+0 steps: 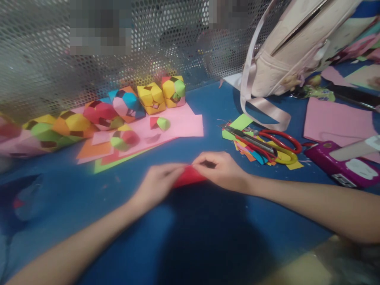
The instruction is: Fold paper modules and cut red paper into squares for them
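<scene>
Both hands meet at the centre of the blue table (208,237). The left hand (158,184) and the right hand (221,170) each pinch one end of a red paper piece (190,177), fingers closed narrow on it, just above the tabletop. Red-handled scissors (279,142) lie on paper scraps (255,154) near the right hand. Folded paper cubes (151,98) stand on pink sheets (181,124) beyond, before a perforated metal screen (44,71).
</scene>
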The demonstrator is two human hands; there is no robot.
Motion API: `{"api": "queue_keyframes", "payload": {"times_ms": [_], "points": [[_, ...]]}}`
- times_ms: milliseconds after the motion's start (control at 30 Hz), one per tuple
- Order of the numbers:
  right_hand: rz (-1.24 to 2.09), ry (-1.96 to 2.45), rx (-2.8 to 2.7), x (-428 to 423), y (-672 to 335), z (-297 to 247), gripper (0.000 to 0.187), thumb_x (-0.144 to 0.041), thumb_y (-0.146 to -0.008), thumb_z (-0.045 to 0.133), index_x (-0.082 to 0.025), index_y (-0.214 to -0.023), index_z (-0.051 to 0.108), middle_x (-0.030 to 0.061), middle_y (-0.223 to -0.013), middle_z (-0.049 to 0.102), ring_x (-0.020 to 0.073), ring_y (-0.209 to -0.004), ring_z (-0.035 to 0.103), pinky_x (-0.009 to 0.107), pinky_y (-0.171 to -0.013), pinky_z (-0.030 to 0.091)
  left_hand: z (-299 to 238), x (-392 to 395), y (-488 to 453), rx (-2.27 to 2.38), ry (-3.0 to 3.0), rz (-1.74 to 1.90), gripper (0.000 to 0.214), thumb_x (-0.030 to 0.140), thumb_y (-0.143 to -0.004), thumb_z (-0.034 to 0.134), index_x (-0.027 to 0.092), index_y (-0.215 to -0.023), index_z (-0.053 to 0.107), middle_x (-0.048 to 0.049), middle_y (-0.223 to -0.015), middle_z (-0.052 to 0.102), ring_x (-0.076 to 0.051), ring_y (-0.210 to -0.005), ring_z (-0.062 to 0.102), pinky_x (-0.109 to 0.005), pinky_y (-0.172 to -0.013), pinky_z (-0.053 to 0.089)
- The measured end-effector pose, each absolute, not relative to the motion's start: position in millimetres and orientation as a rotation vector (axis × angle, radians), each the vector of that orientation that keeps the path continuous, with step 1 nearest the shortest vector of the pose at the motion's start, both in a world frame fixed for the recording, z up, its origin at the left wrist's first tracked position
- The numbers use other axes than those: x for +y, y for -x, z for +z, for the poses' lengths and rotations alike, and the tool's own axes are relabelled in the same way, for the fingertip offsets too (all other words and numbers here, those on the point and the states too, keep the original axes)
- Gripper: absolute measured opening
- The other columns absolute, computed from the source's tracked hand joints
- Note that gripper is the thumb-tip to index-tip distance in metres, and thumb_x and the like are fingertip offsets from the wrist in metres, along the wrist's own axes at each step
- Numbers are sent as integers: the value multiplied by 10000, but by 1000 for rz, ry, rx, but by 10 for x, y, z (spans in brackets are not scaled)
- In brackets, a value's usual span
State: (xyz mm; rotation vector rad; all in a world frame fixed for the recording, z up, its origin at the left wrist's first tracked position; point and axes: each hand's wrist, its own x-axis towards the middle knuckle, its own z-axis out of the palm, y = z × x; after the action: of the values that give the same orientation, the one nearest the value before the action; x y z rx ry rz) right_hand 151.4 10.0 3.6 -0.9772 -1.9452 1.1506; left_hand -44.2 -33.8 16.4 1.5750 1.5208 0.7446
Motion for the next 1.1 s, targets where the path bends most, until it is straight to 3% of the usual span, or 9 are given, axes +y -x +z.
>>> {"api": "queue_keyframes", "payload": {"times_ms": [267, 400, 600, 833, 933, 1100], "points": [[1086, 935, -1975, 101, -1514, 26, 151, -192, -812, 559, -175, -735, 688, 5, -717, 688, 115, -651, 598, 219, -600, 468, 173, -325, 424, 1494, -1520, 715, 301, 450, -799, 645, 240, -981, 760, -26, -988, 757, -229, -902, 681, -289, -777, 521], [1067, 922, -1984, 94, -1514, 21, 155, -200, -815, 568, -165, -727, 692, 11, -710, 687, 116, -644, 594, 219, -587, 463, 150, -312, 410, 1486, -1569, 712, 255, 427, -822, 617, 226, -840, 774, -17, -867, 765, -204, -810, 680, -260, -708, 504], [1039, 860, -2026, 85, -1520, 15, 159, -198, -826, 584, -158, -728, 702, 17, -708, 693, 115, -644, 602, 219, -597, 466, 202, -295, 415, 1484, -1588, 652, 216, 388, -793, 646, 208, -777, 764, -9, -756, 749, -171, -686, 651, -239, -619, 477], [1075, 893, -1976, 98, -1515, 19, 136, -227, -820, 610, -167, -835, 731, 23, -783, 718, 127, -696, 633, 220, -621, 487, 176, -344, 379, 1549, -1588, 793, 200, 375, -792, 643, 209, -783, 754, -2, -721, 726, -149, -654, 631, -228, -605, 467], [1066, 931, -1969, 102, -1502, 14, 130, -215, -819, 603, -173, -794, 724, 14, -760, 718, 124, -684, 635, 214, -617, 486, 148, -348, 363, 1552, -1566, 819, 179, 349, -788, 641, 205, -780, 747, -4, -737, 724, -145, -669, 631, -222, -599, 462], [1027, 832, -2049, 101, -1489, 23, 189, -181, -858, 537, -179, -786, 712, 15, -818, 732, 127, -762, 657, 225, -743, 498, 137, -317, 350, 1531, -1548, 803, 123, 298, -758, 653, 189, -737, 708, 7, -702, 695, -123, -640, 605, -203, -571, 437]]}}
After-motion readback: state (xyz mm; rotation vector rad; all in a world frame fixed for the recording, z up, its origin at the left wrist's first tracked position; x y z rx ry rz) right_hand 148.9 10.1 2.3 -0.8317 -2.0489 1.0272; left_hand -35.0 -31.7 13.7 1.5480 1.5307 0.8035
